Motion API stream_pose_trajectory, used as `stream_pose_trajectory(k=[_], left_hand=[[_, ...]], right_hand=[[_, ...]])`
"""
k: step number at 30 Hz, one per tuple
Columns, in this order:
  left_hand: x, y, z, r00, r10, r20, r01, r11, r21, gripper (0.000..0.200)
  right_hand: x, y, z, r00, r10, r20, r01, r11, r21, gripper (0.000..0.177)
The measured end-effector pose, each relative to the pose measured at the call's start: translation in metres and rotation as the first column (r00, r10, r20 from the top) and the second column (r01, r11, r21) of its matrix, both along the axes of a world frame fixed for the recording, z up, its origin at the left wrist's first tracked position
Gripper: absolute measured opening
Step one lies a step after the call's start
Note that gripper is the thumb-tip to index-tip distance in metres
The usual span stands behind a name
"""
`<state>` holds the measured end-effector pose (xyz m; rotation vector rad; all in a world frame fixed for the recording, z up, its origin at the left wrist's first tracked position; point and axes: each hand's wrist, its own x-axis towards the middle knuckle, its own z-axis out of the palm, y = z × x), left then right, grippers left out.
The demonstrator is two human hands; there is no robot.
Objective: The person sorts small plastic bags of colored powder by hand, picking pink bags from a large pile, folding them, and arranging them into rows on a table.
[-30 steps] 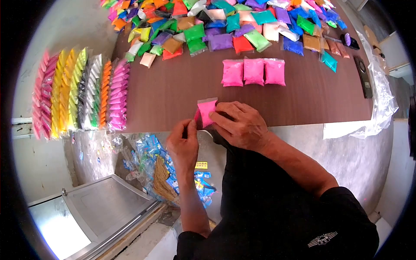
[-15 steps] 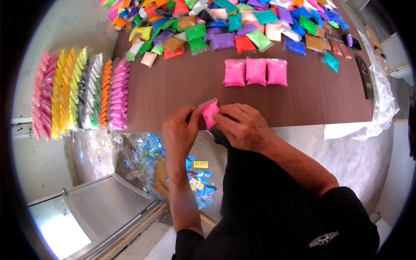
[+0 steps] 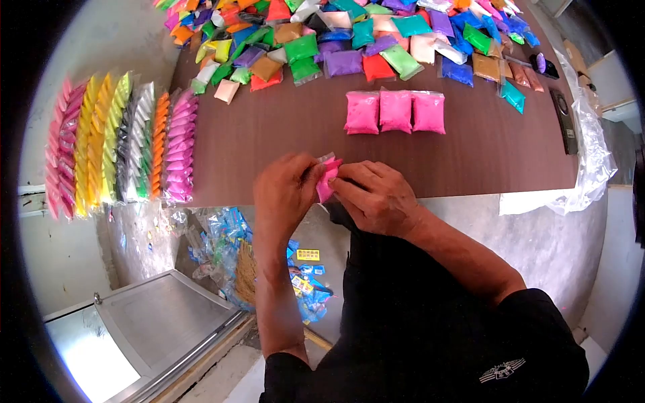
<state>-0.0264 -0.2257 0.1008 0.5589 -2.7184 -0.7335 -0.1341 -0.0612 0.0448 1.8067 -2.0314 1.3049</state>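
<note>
A small pink packet [image 3: 326,185] is held upright between my two hands at the table's front edge. My left hand [image 3: 287,187] is closed on its upper left side, its fingertips bent over the clear film. On the packet's right side, my right hand [image 3: 376,196] pinches it with thumb and fingers. Beyond my hands, three pink packets [image 3: 396,113] lie side by side on the brown table [image 3: 269,134].
Many coloured packets [image 3: 346,63] are heaped along the table's far side. Rows of overlapping packets [image 3: 107,141] line its left end. A black device [image 3: 564,121] and clear plastic [image 3: 594,168] are at the right. Wrappers [image 3: 309,295] and a broom [image 3: 246,272] are below.
My left hand has shifted slightly right and up, its fingers now covering more of the packet's upper left side. The packet is turned narrower to view. My right hand has barely moved.
</note>
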Motion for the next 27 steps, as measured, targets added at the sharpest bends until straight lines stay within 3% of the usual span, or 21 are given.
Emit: stream_pose_trajectory(k=[2,6,11,15,19,25,27], left_hand=[[-0.006,-0.008,0.000,0.995,-0.014,0.095,0.012,1.000,0.012,0.017],[-0.011,-0.020,-0.014,0.993,0.015,0.119,-0.009,0.998,-0.057,0.018],[0.004,-0.019,-0.016,0.989,0.143,-0.030,-0.136,0.975,0.173,0.014],[0.011,0.001,0.006,0.993,0.085,-0.079,-0.073,0.988,0.136,0.012],[0.011,0.003,0.000,0.998,0.067,-0.017,-0.063,0.985,0.159,0.012],[0.012,-0.021,-0.012,0.981,0.169,0.093,-0.180,0.976,0.120,0.016],[0.016,-0.021,-0.014,0.976,0.198,0.093,-0.213,0.957,0.197,0.014]], right_hand=[[0.001,0.000,0.002,1.000,-0.006,0.017,0.006,1.000,0.001,0.022],[0.001,0.001,0.003,1.000,-0.013,0.021,0.013,1.000,0.020,0.022],[0.001,0.000,0.001,1.000,-0.010,0.020,0.010,1.000,-0.020,0.022],[0.002,-0.001,0.001,1.000,-0.008,0.017,0.008,1.000,0.003,0.023],[0.001,-0.002,0.000,1.000,-0.019,0.010,0.019,1.000,-0.022,0.023],[0.001,-0.002,0.002,1.000,-0.020,-0.003,0.020,0.999,-0.026,0.021],[0.001,0.000,0.001,1.000,-0.025,-0.003,0.025,0.999,-0.020,0.020]])
